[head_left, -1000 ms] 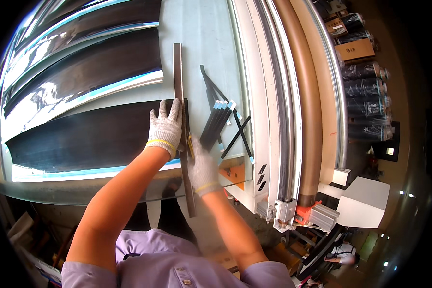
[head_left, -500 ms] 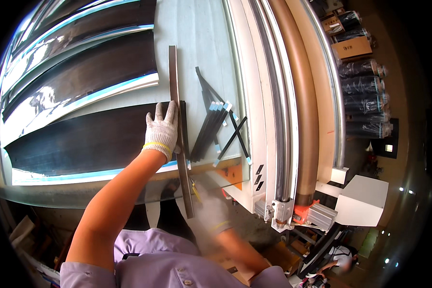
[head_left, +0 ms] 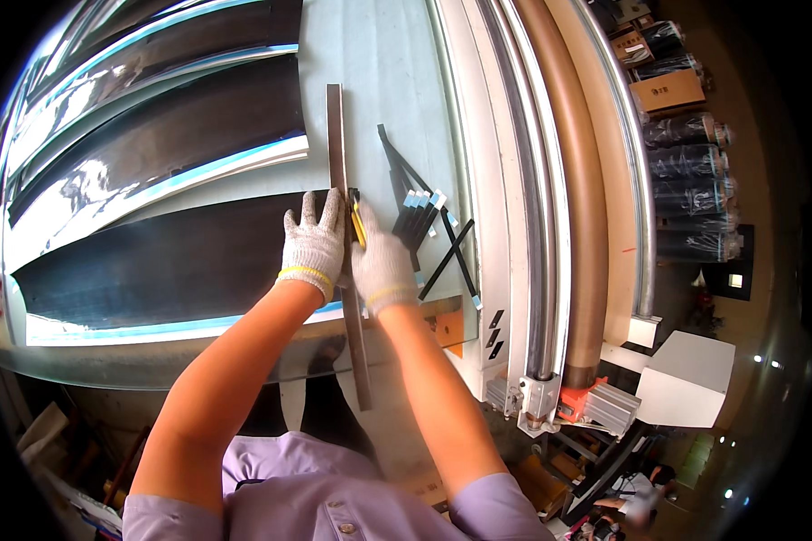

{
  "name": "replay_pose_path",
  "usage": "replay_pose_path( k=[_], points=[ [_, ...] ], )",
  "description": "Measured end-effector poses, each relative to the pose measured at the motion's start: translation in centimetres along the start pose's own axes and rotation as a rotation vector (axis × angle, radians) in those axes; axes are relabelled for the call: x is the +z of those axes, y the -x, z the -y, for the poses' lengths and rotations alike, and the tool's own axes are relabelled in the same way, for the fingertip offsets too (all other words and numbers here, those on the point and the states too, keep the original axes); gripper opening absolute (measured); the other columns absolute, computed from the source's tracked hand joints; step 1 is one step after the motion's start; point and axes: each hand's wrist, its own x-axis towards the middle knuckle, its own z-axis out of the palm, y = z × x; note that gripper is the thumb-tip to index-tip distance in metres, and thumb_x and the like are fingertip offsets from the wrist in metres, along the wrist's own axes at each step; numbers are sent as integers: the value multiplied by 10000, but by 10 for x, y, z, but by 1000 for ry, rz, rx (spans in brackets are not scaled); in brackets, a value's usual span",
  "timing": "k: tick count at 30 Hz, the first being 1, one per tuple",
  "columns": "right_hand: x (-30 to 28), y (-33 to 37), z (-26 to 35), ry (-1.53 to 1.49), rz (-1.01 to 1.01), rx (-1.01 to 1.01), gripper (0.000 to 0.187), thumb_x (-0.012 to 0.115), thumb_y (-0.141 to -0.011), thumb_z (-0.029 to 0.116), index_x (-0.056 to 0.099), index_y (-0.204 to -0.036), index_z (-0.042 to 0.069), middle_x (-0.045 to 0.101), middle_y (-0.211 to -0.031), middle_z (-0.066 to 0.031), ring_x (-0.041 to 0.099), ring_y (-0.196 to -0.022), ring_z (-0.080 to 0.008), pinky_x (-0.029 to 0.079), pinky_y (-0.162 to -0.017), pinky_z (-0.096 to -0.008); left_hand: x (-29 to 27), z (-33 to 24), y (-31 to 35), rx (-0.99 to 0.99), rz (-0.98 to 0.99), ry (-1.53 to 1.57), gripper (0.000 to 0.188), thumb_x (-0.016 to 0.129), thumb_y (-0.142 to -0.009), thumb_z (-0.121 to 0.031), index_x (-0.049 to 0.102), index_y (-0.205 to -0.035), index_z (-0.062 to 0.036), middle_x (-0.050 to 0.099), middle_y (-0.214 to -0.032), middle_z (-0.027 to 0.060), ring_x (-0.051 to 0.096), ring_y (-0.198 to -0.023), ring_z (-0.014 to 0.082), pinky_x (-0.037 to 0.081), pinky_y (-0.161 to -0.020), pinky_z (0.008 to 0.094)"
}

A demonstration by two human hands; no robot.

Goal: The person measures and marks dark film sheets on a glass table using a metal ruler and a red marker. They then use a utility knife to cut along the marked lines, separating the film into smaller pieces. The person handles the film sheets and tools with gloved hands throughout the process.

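My left hand (head_left: 313,242), in a pale knit glove with a yellow cuff, lies flat with fingers spread on a black sheet (head_left: 162,261). Its fingertips press against a long, narrow metal straightedge (head_left: 336,135) laid across the sheet's right end. On the straightedge's other side, my gloved right hand (head_left: 383,266) is closed around a yellow utility knife (head_left: 358,224). The knife's tip is by the sheet's far right corner, beside the straightedge; the blade itself is too small to make out. Cut black strips (head_left: 415,221) with pale blue-white ends lie just right of my right hand.
More glossy black sheets (head_left: 180,135) with blue and white edges lie at the left on the glass-topped table (head_left: 379,54). A machine with a long brown roller (head_left: 577,180) borders the table's right side. Wrapped rolls (head_left: 690,194) and another person (head_left: 636,496) are farther right.
My right hand has moved up from below the table's near edge to the far end of the sheet's right side, carrying the knife. My left hand stays on the straightedge; the view shifted slightly.
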Motion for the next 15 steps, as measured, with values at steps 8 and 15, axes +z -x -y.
replay_pose_path(
  k=[8, 15],
  points=[
    [42, 94, -52, 51, -23, -12, 755, 638, -979, 160, 300, -1650, 230, 684, -1103, -286, 731, -896, -464, 596, -762, -564, -19, -7, 1, 24, 75, 28, 1147, 887, -791, -397, 257, -1684, -52, 180, -1763, 131, 248, -1592, 448, 364, -1200, 652],
    [54, 152, -73, 183, -82, -82, 810, 669, -970, 210, 272, -1676, 201, 698, -1011, -236, 729, -772, -444, 598, -678, -542, -30, -9, 1, 32, 128, 51, 1347, 956, -667, -527, 227, -1688, -38, 160, -1766, 142, 230, -1596, 458, 355, -1208, 652]
  ],
)
